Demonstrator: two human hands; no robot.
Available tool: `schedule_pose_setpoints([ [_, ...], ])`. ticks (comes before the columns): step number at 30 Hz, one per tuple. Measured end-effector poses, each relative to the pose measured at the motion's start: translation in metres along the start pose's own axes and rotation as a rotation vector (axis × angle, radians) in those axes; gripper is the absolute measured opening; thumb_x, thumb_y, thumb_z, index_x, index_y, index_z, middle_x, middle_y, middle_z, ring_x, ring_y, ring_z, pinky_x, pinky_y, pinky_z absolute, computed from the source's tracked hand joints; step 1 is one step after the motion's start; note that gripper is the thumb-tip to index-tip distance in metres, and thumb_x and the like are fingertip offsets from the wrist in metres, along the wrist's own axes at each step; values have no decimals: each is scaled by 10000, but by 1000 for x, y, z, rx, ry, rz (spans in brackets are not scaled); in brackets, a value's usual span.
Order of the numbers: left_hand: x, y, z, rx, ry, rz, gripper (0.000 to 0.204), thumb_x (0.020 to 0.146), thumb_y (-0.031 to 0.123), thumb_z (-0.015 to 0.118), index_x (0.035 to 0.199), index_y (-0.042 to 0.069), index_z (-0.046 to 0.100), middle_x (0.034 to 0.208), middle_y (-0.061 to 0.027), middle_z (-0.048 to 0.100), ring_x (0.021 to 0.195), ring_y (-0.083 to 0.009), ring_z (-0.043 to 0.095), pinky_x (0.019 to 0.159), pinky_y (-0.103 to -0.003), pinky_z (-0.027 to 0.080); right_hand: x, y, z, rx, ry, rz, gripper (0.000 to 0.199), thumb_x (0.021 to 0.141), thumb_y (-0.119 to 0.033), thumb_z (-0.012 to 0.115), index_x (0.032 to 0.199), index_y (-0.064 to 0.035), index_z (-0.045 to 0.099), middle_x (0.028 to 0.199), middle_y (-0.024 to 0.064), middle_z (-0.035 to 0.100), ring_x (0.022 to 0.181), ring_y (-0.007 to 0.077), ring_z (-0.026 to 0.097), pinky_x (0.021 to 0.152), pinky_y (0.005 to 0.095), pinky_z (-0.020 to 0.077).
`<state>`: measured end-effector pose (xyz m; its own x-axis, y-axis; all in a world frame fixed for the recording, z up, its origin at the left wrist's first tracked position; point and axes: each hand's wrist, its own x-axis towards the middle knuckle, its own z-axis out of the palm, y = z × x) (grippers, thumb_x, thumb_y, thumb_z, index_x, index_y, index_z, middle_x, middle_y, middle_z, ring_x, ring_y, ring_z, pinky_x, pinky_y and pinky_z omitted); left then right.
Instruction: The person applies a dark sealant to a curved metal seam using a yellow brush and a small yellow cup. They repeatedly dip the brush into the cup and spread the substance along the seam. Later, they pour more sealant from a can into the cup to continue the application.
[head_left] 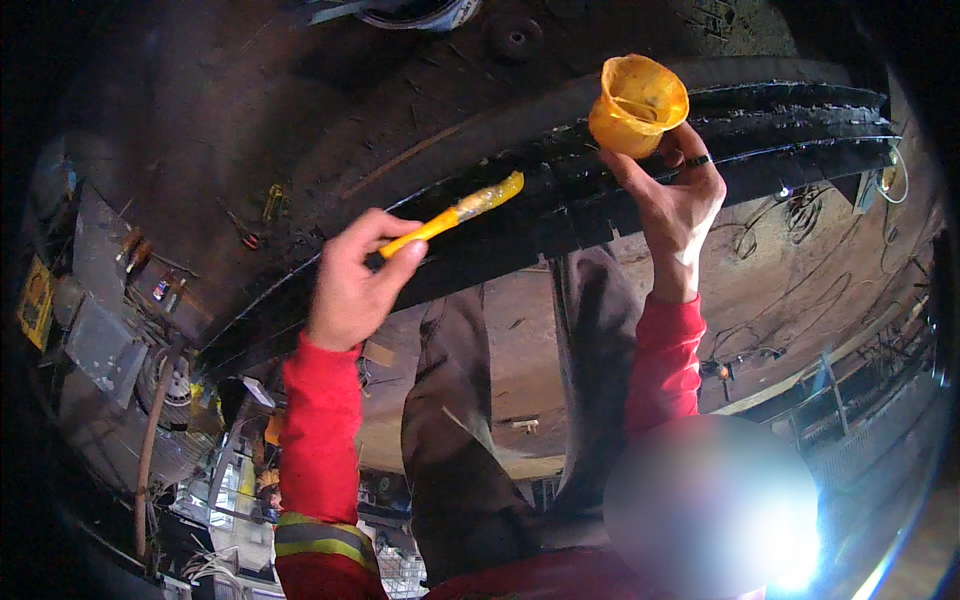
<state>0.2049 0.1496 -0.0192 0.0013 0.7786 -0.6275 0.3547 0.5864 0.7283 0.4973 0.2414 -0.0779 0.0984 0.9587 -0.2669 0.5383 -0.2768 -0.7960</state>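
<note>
My left hand [352, 275] is closed around the handle of a yellow paintbrush [462, 212], thumb on the near side. The brush slants up to the right; its middle band is smeared and its tip is yellow. In my right hand [682, 205] is a yellow cup [628, 136] with an uneven rim, gripped from below and tilted so its inside shows. Some yellowish matter lies in the cup, too unclear to name. Brush tip and cup are apart. Beneath both runs a long black metal beam [755, 160], bent by the lens.
Yellow-handled pliers [272, 202] and red-handled pliers [247, 238] lie on the dark surface at left. A bucket [425, 14] and a round dark disc [516, 40] sit at the far side. Loose cables [800, 215] trail over the floor at right. A pole [155, 450] stands at left.
</note>
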Motion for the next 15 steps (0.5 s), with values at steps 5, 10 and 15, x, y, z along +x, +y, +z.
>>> schedule_pose_setpoints([
  [5,18,-14,47,265,-6,56,143,876,101,702,969,8,648,796,-109,691,705,-217,687,657,-317,515,5,8,-3,15,-10,35,634,629,-289,922,1159,-29,693,943,19,667,843,122,564,800,268,471],
  [10,15,-2,51,387,-102,115,140,824,71,726,926,10,653,850,-141,704,762,-298,709,639,-340,527,9,18,-4,-9,-14,9,634,627,-294,923,1158,-33,695,913,9,666,812,115,564,791,257,469],
  [15,18,6,25,287,-43,116,128,827,45,721,926,-3,654,857,-141,712,775,-263,721,660,-335,536,11,18,-2,29,-28,30,641,624,-289,925,1163,-31,693,922,8,665,823,112,565,798,255,467],
])
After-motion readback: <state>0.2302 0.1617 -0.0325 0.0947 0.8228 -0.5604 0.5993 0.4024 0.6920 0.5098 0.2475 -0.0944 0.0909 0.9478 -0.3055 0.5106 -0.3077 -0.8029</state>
